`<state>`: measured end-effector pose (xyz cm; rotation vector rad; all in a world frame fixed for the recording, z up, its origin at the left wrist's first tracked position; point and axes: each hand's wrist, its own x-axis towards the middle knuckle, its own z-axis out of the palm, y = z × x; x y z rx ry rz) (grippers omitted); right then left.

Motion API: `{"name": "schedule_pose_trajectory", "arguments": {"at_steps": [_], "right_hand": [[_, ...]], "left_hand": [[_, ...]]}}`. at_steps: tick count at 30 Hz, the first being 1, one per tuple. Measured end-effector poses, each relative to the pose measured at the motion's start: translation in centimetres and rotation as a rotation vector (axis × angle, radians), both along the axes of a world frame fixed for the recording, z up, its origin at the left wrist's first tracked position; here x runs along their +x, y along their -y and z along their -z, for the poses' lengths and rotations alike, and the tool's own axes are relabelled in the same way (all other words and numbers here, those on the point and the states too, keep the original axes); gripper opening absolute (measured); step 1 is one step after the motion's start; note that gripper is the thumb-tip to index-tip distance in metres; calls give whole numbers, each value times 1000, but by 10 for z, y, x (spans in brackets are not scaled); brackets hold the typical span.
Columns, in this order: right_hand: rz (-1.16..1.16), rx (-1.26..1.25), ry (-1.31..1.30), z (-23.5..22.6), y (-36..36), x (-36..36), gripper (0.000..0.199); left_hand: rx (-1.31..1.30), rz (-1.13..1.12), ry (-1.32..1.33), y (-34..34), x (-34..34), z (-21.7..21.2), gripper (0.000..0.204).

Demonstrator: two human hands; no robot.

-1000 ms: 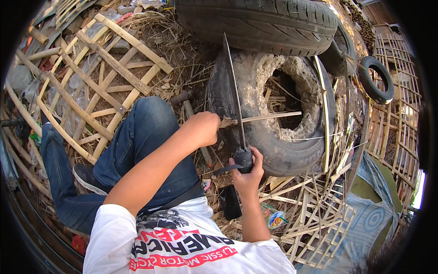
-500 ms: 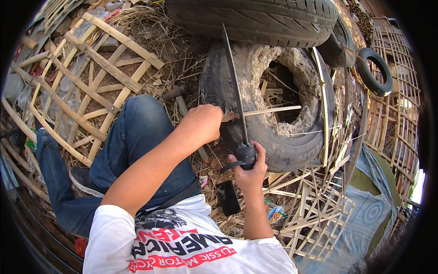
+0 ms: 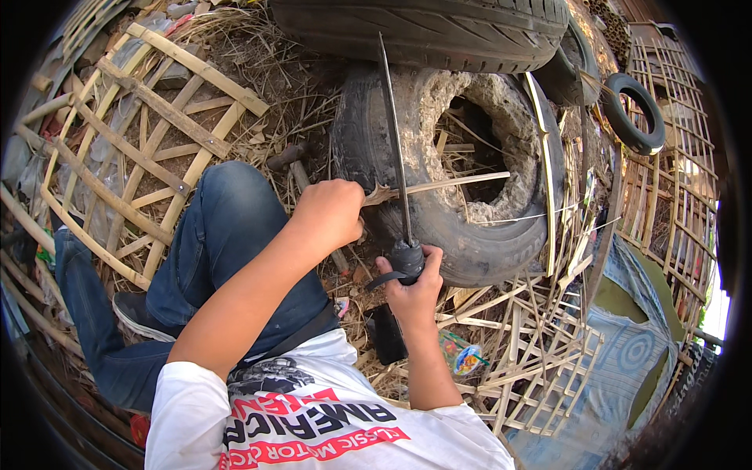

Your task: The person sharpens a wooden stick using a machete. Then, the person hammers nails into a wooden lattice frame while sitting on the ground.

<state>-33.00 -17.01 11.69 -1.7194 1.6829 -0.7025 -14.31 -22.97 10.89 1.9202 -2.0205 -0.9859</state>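
A long knife (image 3: 394,141) is held blade-up by its dark handle in the closed right hand (image 3: 413,283). A bamboo strip (image 3: 450,185) is gripped by the left hand (image 3: 329,213), seemingly crossing the blade before a worn tyre (image 3: 470,235).

Little open room lies ahead: the worn tyre (image 3: 470,235) lies close in front, with a second tyre (image 3: 423,31) stacked over its far edge. The upright long blade (image 3: 394,141) and the crosswise bamboo strip (image 3: 454,185) bar the way to the tyre's hollow. The bent knee (image 3: 227,211) blocks the left, woven bamboo lattice (image 3: 540,368) the right. Straw-covered ground between knee and tyre offers a narrow passage.
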Motion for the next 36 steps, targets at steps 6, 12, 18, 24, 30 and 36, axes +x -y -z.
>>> {"name": "schedule_pose_trajectory", "arguments": {"at_steps": [6,12,18,24,30,36], "right_hand": [[6,-15,1,1,1,-2,52],[-38,-33,-47,-13,0,5,48],[-12,-42,-87,-1,-4,3,40],[-66,-92,-66,1,-4,6,39],[-70,-102,-102,3,-2,1,38],[-79,-145,-102,10,-1,-5,41]], "left_hand": [[-115,-94,-43,-5,-9,16,16],[-139,-137,-23,-20,-2,11,13],[-193,-176,-78,-23,-6,27,8],[-217,-191,-99,-26,-2,35,9],[-221,-183,-121,-26,-4,36,9],[-252,-213,-121,-24,-7,42,7]]}}
